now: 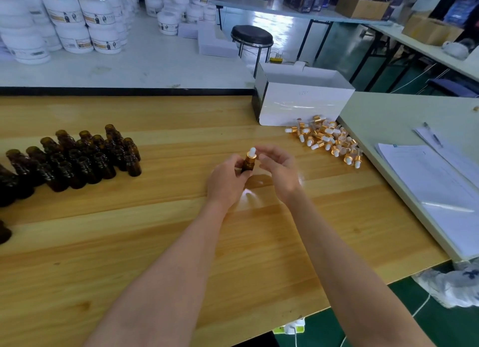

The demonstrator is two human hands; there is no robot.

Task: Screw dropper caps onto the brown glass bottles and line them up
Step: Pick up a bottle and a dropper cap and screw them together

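Over the wooden table [155,230], the left hand [226,183] gripped a small brown glass bottle [245,168], its gold dropper cap [251,155] possibly under-tightened with the right hand [280,169] open alongside.

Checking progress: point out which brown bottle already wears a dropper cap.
The bottle gripped in the left hand, centre of view: it alone carries a gold-collared, white-bulbed cap. The bottles grouped further left all stand open-necked.

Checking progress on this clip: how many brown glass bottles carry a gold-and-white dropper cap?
1: the small brown glass bottle held in the left hand over the wooden table. The open-necked brown bottles clustered at left have none; more may sit beyond the frame edge.
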